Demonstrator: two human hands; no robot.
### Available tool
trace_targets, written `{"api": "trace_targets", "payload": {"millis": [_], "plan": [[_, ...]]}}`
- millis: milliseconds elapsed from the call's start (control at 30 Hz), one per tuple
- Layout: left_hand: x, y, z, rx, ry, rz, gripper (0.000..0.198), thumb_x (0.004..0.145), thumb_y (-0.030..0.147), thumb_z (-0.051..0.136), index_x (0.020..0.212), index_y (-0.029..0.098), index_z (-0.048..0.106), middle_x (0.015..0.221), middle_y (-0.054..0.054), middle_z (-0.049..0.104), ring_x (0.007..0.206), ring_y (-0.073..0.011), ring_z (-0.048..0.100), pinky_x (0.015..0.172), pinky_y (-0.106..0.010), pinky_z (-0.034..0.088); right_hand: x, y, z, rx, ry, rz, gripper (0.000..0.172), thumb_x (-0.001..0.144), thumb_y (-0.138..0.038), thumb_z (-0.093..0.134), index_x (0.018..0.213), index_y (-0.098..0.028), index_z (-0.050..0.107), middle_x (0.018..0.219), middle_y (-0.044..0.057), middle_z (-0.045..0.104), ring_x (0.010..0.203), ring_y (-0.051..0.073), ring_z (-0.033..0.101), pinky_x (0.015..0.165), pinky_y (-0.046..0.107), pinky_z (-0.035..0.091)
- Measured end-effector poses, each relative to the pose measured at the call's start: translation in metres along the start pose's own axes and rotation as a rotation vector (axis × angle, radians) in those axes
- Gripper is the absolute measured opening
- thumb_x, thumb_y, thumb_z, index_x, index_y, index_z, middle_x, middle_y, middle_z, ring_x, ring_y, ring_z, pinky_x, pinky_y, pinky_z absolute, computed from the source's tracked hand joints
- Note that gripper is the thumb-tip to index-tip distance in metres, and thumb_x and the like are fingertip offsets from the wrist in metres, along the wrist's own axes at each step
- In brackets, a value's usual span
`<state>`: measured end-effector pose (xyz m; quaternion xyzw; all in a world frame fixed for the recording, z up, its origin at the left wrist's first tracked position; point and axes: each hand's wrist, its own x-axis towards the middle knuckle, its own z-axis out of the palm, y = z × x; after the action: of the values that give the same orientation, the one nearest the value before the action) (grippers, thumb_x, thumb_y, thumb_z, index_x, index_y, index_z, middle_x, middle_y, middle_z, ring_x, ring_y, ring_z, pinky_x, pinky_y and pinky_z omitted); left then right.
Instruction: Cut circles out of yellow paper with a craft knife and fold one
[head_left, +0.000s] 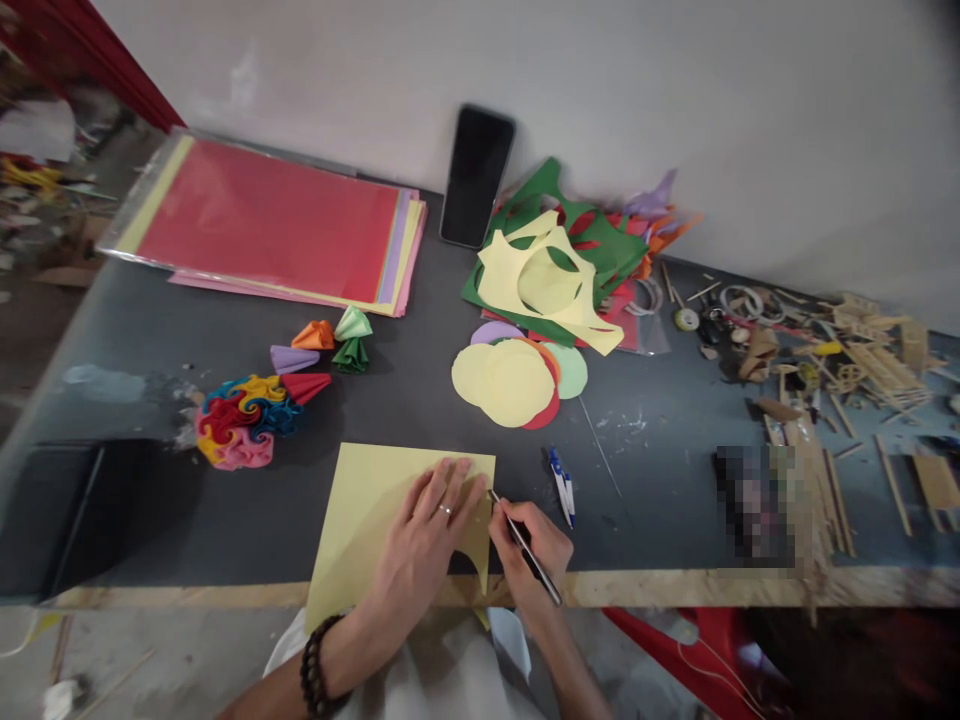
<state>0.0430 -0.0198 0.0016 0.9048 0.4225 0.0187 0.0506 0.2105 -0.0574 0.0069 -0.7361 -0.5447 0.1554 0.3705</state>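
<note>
My left hand (431, 520) lies flat on a sheet of pale yellow paper (352, 500), its fingers stretched toward the sheet's top right corner. A curved piece is gone from the paper's right side, below those fingers. My right hand (534, 545) grips a slim black-and-silver pen (525, 548), whose tip meets the paper near its right edge. Just right of that hand lies a small blue-and-white compass (561, 487). Above the sheet, several paper circles (517, 382) in yellow, red, purple, orange and mint overlap in a pile.
A stack of coloured paper (277, 220) lies at the back left. Beneath it are folded paper cones (313, 335) and a colourful curled-paper cluster (244, 420). A phone (477, 175) leans on the wall beside paper offcuts (551, 265). Wooden sticks and tape rolls (742, 302) clutter the right.
</note>
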Motion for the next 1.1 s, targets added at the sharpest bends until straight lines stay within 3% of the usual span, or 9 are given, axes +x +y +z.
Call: {"api": "trace_targets", "payload": {"millis": [167, 467, 633, 833, 1033, 1100], "plan": [[0.0, 0.0, 0.0, 0.004, -0.014, 0.004, 0.083, 0.089, 0.01, 0.058, 0.165, 0.032, 0.034, 0.174, -0.002, 0.039, 0.156, -0.0266, 0.045, 0.122, -0.044, 0.05, -0.006, 0.0, 0.003, -0.05, 0.041, -0.017, 0.019, 0.09, -0.024, 0.068, 0.071, -0.026, 0.063, 0.061, -0.005, 0.067, 0.047, 0.012, 0.059, 0.048, 0.024, 0.049], [0.0, -0.006, 0.002, -0.006, -0.006, 0.03, 0.08, 0.092, 0.016, 0.061, 0.165, 0.034, 0.034, 0.174, 0.0, 0.039, 0.156, -0.024, 0.044, 0.121, -0.043, 0.049, -0.015, -0.002, 0.003, -0.185, -0.019, -0.015, 0.03, 0.091, -0.023, 0.062, 0.064, -0.026, 0.05, 0.057, -0.006, 0.055, 0.048, 0.012, 0.053, 0.049, 0.024, 0.043], [0.003, -0.012, 0.0, -0.033, 0.002, 0.058, 0.073, 0.093, 0.017, 0.062, 0.16, 0.038, 0.043, 0.17, 0.0, 0.046, 0.152, -0.0255, 0.049, 0.114, -0.044, 0.053, -0.013, -0.003, 0.003, -0.193, -0.013, -0.123, 0.026, 0.089, -0.016, 0.059, 0.067, -0.026, 0.048, 0.058, -0.007, 0.054, 0.049, 0.012, 0.051, 0.051, 0.024, 0.041], [0.005, -0.015, -0.004, -0.091, -0.061, 0.068, 0.077, 0.092, 0.006, 0.056, 0.161, 0.038, 0.04, 0.171, -0.001, 0.044, 0.151, -0.0272, 0.048, 0.111, -0.047, 0.052, -0.014, -0.004, 0.004, -0.253, 0.014, -0.24, 0.03, 0.084, -0.007, 0.058, 0.067, -0.026, 0.042, 0.056, -0.008, 0.051, 0.05, 0.01, 0.049, 0.053, 0.024, 0.037], [0.003, -0.016, -0.003, -0.101, -0.094, 0.07, 0.084, 0.091, 0.001, 0.051, 0.164, 0.038, 0.033, 0.175, -0.001, 0.037, 0.154, -0.0281, 0.044, 0.114, -0.048, 0.05, -0.019, -0.006, 0.003, -0.235, 0.012, -0.236, 0.028, 0.085, -0.01, 0.059, 0.068, -0.025, 0.044, 0.057, -0.007, 0.053, 0.051, 0.011, 0.053, 0.054, 0.027, 0.038], [0.002, -0.016, -0.002, -0.108, -0.108, 0.067, 0.085, 0.092, 0.0, 0.048, 0.166, 0.038, 0.03, 0.176, 0.0, 0.034, 0.156, -0.0284, 0.042, 0.116, -0.048, 0.049, -0.019, -0.007, -0.002, -0.162, 0.028, -0.209, 0.022, 0.09, -0.013, 0.061, 0.072, -0.023, 0.052, 0.059, -0.007, 0.055, 0.051, 0.01, 0.054, 0.054, 0.025, 0.04]]}}
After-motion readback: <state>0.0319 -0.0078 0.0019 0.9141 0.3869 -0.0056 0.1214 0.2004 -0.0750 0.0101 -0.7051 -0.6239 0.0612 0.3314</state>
